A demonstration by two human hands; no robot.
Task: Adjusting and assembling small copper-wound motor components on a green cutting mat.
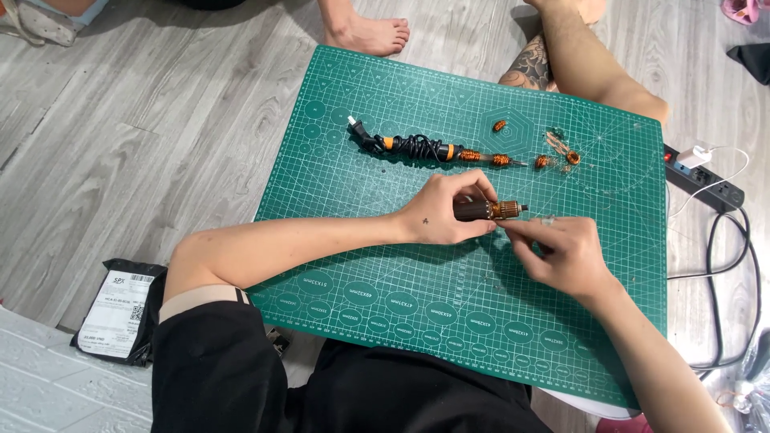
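Dark brown cylindrical part with copper winding at its end (486, 210) held just above mat centre. Left hand (443, 213) wraps its body, fingers curled closed around it. Right hand (559, 252), at 4 o'clock from the part, pinches narrow at the copper tip with thumb and forefinger; what lies between them is too small to tell. Green cutting mat (385, 273) lies on grey wood-pattern floor (120, 136). At 12 o'clock from the part: soldering iron with coiled black cord (417, 147). At 1 o'clock: small copper coils (557, 156), one more (500, 126) apart. Black power strip (706, 180) at 3 o'clock, off the mat. Black parcel bag (120, 309) at 8 o'clock. Another person's bare foot (370, 34) at 11 o'clock
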